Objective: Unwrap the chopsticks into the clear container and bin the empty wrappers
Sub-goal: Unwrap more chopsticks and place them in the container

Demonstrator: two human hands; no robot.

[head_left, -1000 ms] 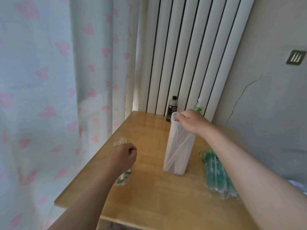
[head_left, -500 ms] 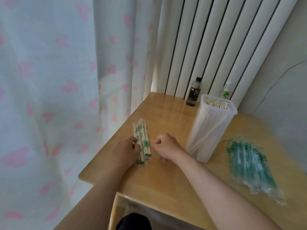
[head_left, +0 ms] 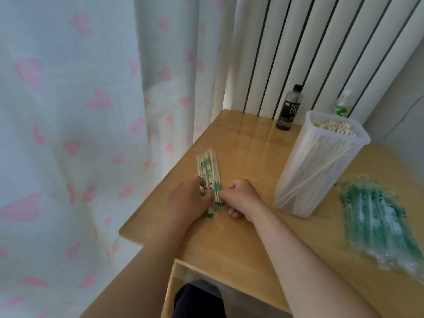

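Note:
Several wrapped chopsticks (head_left: pixel 207 171), in white paper with green print, lie side by side near the table's left edge. My left hand (head_left: pixel 187 200) rests on their near end from the left, fingers curled over them. My right hand (head_left: pixel 239 197) pinches the wrapped chopsticks from the right with curled fingers. A tall clear container (head_left: pixel 319 164) with bare chopsticks inside stands upright to the right of my hands. A heap of empty green-printed wrappers (head_left: pixel 378 223) lies at the table's right side.
A dark bottle (head_left: pixel 289 109) and a small clear bottle (head_left: pixel 341 104) stand at the back by the white radiator (head_left: pixel 321 47). A heart-patterned curtain (head_left: pixel 80 134) hangs left of the wooden table (head_left: pixel 229 244). No bin is in view.
My right hand left the container's top and came down to the wrapped chopsticks beside my left hand. The view shifted left and down.

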